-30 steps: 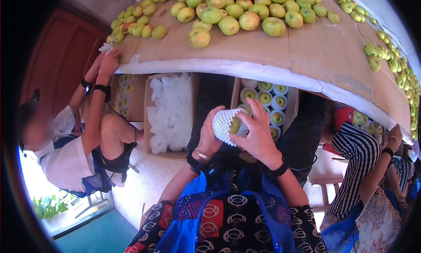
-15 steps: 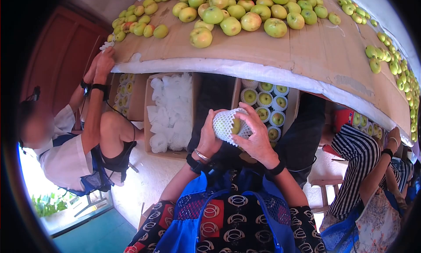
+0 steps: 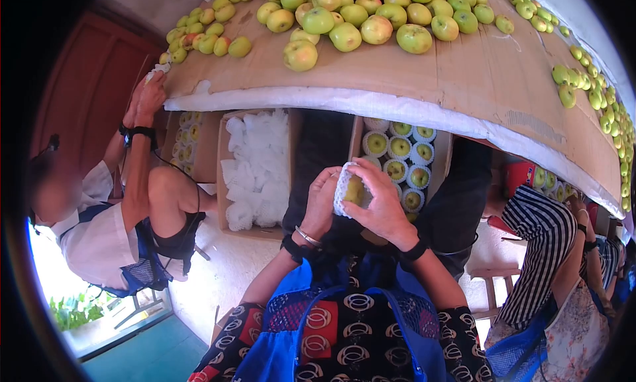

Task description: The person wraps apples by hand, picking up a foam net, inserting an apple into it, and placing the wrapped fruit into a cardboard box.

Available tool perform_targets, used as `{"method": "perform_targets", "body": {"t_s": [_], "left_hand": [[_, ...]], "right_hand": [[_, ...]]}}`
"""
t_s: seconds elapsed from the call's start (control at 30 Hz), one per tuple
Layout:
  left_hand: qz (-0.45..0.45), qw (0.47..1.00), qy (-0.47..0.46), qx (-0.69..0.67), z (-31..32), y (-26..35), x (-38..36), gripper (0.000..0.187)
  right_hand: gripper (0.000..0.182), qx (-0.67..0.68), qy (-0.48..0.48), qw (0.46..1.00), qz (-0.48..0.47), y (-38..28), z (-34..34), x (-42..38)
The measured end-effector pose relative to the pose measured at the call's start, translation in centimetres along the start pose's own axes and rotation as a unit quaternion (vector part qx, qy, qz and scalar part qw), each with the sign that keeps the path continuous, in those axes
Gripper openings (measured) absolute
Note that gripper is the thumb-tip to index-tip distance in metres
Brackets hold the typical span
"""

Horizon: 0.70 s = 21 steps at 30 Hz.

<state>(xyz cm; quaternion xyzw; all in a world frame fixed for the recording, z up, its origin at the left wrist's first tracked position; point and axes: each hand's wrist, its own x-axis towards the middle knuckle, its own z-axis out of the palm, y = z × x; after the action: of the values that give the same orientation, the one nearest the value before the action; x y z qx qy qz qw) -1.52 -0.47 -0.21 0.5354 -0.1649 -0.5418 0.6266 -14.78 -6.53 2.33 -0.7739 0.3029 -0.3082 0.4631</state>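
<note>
Between my two hands, in front of my lap, is a green apple (image 3: 354,191) partly inside a white foam net sleeve (image 3: 341,191). My left hand (image 3: 319,203) is closed on the sleeve from the left. With thumb and fingers curved around it, my right hand (image 3: 383,207) grips the apple from the right. Just beyond stands a cardboard box (image 3: 442,173) with rows of sleeved apples. Left of my knees, another cardboard box (image 3: 223,196) holds a heap of white foam nets (image 3: 258,163).
A cardboard-covered table (image 3: 331,77) with a white edge carries heaps of green apples (image 3: 375,30). One person (image 3: 99,210) sits at the left, holding something white at the table's corner. Another person in striped trousers (image 3: 540,243) sits at the right.
The foam net has bunched toward the left side of the apple, baring more of its right side. My left fingers have closed in on the net. The person at right has shifted an arm.
</note>
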Motion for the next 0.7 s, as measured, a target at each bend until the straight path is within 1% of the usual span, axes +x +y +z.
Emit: {"method": "perform_targets", "body": {"t_s": [0.07,0.13,0.17,0.23,0.27,0.33,0.37,0.43,0.47,0.53,0.57,0.63,0.67,0.7], "left_hand": [[-0.002,1.0,-0.009,0.017,-0.1,-0.2,-0.1,0.027],[0.027,0.998,-0.006,0.053,-0.3,-0.5,0.0,0.026],[0.027,0.998,-0.006,0.053,-0.7,-0.6,0.1,0.026],[0.011,0.992,-0.022,0.12,-1.2,-0.4,0.0,0.026],[0.011,0.992,-0.023,0.12,-1.2,-0.2,-0.2,0.026],[0.064,0.975,-0.101,0.188,-0.2,1.4,-1.0,0.026],[0.064,0.975,-0.101,0.188,-0.3,1.2,-1.0,0.026],[-0.017,0.988,-0.106,0.11,-0.6,0.8,-0.8,0.025],[-0.016,0.988,-0.104,0.11,-0.7,0.8,-0.8,0.025],[-0.048,0.991,-0.124,0.018,-0.6,1.0,-0.7,0.026],[-0.05,0.991,-0.125,0.017,-0.7,1.0,-0.7,0.026],[-0.092,0.983,-0.153,-0.038,-0.9,1.1,-0.4,0.032],[-0.091,0.983,-0.154,-0.038,-0.8,1.2,-0.5,0.032],[-0.089,0.98,-0.154,-0.085,-0.3,1.7,-0.7,0.036]], "right_hand": [[0.058,-0.026,-0.001,1.0,0.003,-0.1,0.0,0.1],[0.056,-0.083,-0.016,0.996,-0.019,-0.1,-0.1,0.4],[0.056,-0.083,-0.016,0.996,-0.019,-0.4,-0.4,0.6],[0.05,-0.137,-0.11,0.984,0.014,-1.2,-1.2,1.1],[0.05,-0.137,-0.11,0.984,0.015,-1.1,-1.3,1.2],[0.049,-0.127,-0.126,0.984,-0.025,-0.9,-1.5,1.3],[0.049,-0.127,-0.126,0.984,-0.025,-0.9,-1.6,1.2],[0.044,-0.074,-0.165,0.983,0.013,-0.8,-2.0,1.4],[0.044,-0.073,-0.166,0.983,0.012,-0.6,-2.2,1.5],[0.034,0.02,-0.133,0.991,0.01,0.4,-2.6,1.4],[0.034,0.019,-0.133,0.991,0.012,0.5,-2.8,1.2],[0.025,0.134,-0.074,0.987,0.041,0.9,-3.2,0.9],[0.025,0.134,-0.074,0.987,0.04,1.5,-3.1,0.7],[0.02,0.182,-0.066,0.979,0.059,2.1,-2.8,0.5]]}}
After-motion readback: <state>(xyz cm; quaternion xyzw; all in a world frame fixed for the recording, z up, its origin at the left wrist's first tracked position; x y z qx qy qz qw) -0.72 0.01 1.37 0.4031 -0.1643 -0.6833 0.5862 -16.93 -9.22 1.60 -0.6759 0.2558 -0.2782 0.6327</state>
